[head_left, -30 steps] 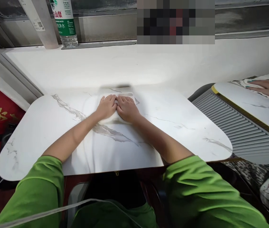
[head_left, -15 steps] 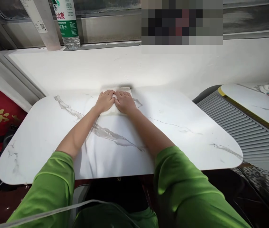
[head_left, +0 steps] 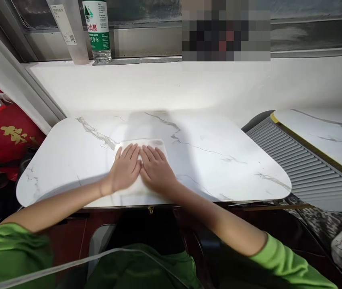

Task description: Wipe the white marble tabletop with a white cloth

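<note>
A folded white cloth lies on the white marble-patterned table, near its front edge. My left hand rests flat on the cloth's left part, fingers stretched out. My right hand lies flat beside it on the right part, fingers spread a little. The two hands touch side by side and cover most of the cloth. Both arms wear green sleeves.
A water bottle and a grey post stand on the window ledge at the back. A white sill runs behind the table. A second marble table and a ribbed grey panel are at right. Red fabric lies at left.
Both hands have slid the cloth back from the table's far edge toward the front edge. The other person's hand at the right table is gone from view.
</note>
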{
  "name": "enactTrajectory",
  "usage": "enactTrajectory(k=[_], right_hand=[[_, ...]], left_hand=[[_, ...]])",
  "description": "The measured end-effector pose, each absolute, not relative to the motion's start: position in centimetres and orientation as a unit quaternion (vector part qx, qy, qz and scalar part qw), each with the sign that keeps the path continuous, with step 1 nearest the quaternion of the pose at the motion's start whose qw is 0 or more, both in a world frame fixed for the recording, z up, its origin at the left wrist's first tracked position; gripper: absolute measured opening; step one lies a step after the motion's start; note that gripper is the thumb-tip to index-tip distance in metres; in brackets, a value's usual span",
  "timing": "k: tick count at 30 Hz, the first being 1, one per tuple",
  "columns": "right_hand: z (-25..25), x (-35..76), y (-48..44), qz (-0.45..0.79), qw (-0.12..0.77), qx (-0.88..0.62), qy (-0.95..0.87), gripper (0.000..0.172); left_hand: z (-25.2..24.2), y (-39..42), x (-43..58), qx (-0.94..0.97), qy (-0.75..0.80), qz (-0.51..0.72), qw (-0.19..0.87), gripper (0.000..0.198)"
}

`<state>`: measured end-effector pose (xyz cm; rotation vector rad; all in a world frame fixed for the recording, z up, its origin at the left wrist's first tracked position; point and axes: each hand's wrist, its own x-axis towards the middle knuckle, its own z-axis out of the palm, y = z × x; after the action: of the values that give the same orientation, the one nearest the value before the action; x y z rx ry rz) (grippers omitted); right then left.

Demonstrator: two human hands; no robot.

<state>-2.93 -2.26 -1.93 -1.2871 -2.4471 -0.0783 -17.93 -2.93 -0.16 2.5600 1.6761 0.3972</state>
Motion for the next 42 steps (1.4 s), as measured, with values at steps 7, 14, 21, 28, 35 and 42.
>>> enactTrajectory(k=[7,14,21,28,35,42], right_hand=[[-1.8,-3.2,-6.6,-0.014,0.215,-0.406,-0.888,0.051],[-1.5,-5.1,1.8,0.026,0.196,-0.416,-0.887,0.052],[-1.0,-9.2,13.0,0.013,0.201,-0.468,-0.861,0.046],[-1.8,-10.9,16.7,0.010,0.201,-0.527,-0.826,0.047],[-2.0,-10.7,13.9,-0.002,0.200,-0.514,-0.834,0.050],[-1.7,-11.9,5.5,-0.003,0.190,-0.494,-0.848,0.053]], left_hand=[[0.1,-7.9,-19.0,0.832,0.539,0.120,0.054,0.052],[0.2,0.6,-20.2,0.784,0.590,0.143,0.133,0.046],[-0.3,12.5,-22.5,0.758,0.622,0.183,0.069,0.043],[-1.0,17.1,-23.8,0.756,0.632,0.166,0.036,0.047],[-1.1,14.1,-24.5,0.777,0.610,0.154,0.030,0.048],[0.0,5.6,-25.9,0.776,0.619,0.114,0.046,0.052]])
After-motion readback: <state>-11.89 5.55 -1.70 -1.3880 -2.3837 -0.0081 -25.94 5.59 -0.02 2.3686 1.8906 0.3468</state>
